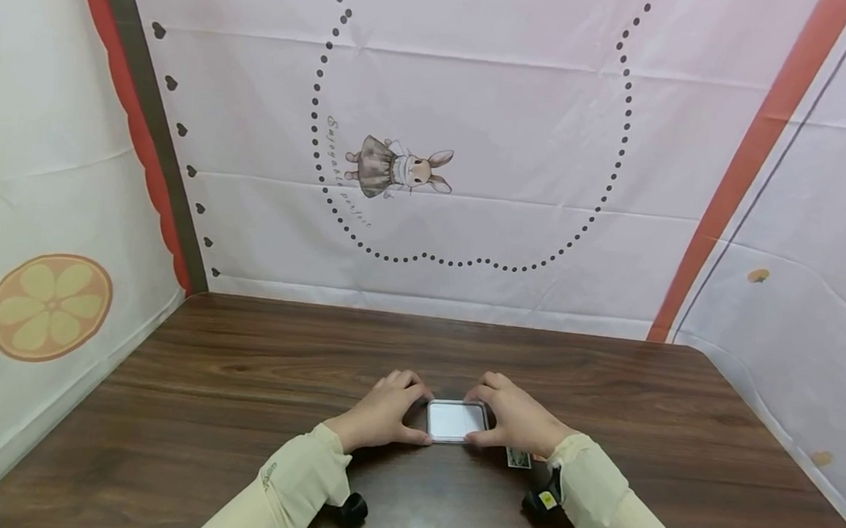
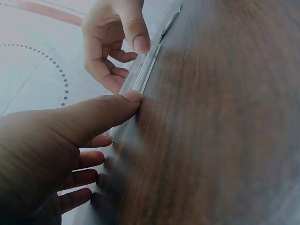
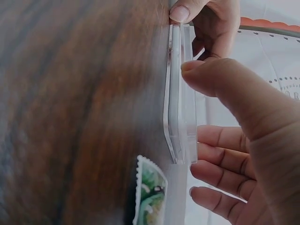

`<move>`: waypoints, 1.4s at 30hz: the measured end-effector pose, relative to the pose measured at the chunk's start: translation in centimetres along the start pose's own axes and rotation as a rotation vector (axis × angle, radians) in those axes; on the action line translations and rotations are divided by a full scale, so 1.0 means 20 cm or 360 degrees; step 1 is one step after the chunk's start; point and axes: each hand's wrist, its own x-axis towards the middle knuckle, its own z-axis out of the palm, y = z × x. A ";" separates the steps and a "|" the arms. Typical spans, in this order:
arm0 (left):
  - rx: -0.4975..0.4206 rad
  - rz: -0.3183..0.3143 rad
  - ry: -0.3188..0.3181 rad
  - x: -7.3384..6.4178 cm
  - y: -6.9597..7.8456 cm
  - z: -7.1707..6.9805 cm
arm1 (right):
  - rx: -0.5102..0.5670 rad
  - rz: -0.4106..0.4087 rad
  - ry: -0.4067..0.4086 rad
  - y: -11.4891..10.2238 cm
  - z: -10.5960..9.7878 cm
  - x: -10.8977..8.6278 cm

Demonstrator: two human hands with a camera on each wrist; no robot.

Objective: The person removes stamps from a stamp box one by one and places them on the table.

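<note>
A flat, rectangular clear plastic case with a white inside lies on the brown table between the two hands. The left hand pinches its left end, thumb on the near side and index finger on the far side. At the opposite end the right hand holds the case the same way, its other fingers loosely bent behind. Seen edge-on in the right wrist view, the case shows stacked clear layers, with a lower plate angled slightly apart. A small stamp with a scalloped white edge and green print lies under the right wrist.
The dark wood-grain table spreads around the hands. A pale cloth backdrop with a rabbit print stands at its far edge, and similar cloth hangs along both sides. A black wrist camera hangs below the left sleeve.
</note>
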 end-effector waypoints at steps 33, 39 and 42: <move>-0.0023 0.0000 -0.0004 0.00 0.00 0.00 | -0.0012 0.0017 -0.0027 -0.02 -0.01 -0.01; -0.0012 0.0008 0.0004 0.00 0.00 0.01 | -0.0016 0.0021 -0.0026 -0.01 -0.01 -0.02; -0.0004 0.0010 0.0006 0.00 0.00 0.01 | -0.0015 0.0021 -0.0026 -0.01 -0.01 -0.02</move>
